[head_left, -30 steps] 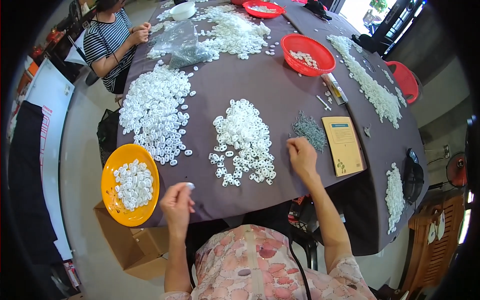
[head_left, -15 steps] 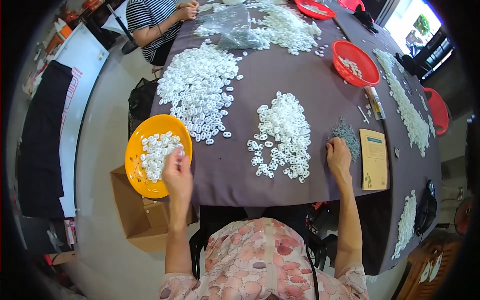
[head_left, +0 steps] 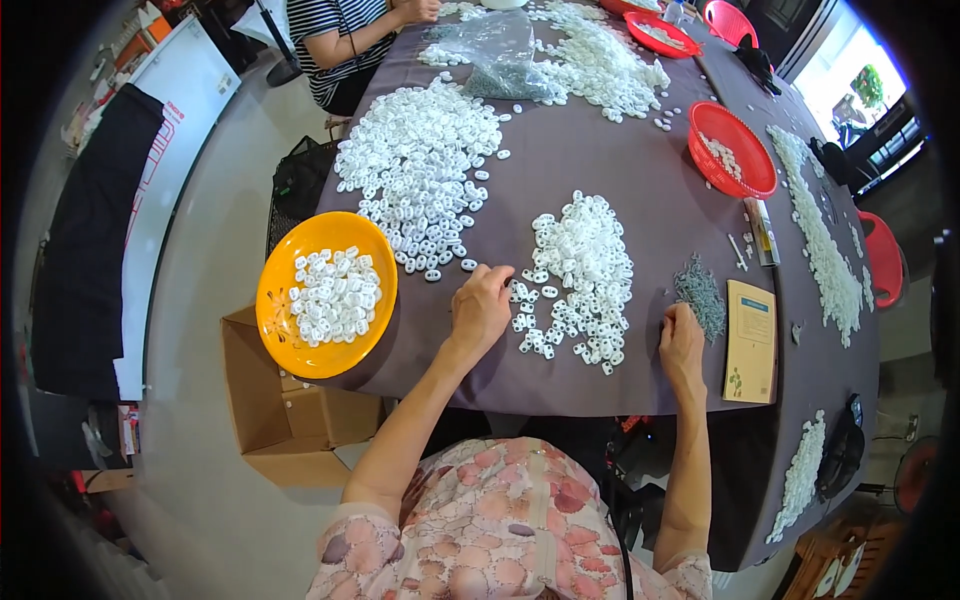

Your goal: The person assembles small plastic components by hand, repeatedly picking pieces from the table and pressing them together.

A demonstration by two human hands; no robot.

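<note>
My left hand [head_left: 483, 308] is at the left edge of the middle pile of small white two-holed pieces [head_left: 585, 262]. Its fingers bend toward the nearest loose pieces, thumb and index finger slightly apart, with nothing visible between them. My right hand [head_left: 682, 345] rests at the near-left side of a heap of small grey bits [head_left: 700, 293]. Its fingers are curled closed, and whatever they may hold is hidden. Left of my left hand, an orange bowl [head_left: 283, 330] overhangs the table edge and contains many white pieces [head_left: 338, 297].
A bigger pile of white oval pieces [head_left: 415, 160] lies far left. Beyond it is a clear plastic bag [head_left: 500, 60], near a person in a striped top [head_left: 335, 45]. A yellow booklet [head_left: 750, 340] and a red basket [head_left: 765, 165] are right. A cardboard box [head_left: 265, 420] stands below the bowl.
My left hand has left the orange bowl and moved right to the middle pile. My right hand stays beside the grey heap. The whole view has shifted slightly.
</note>
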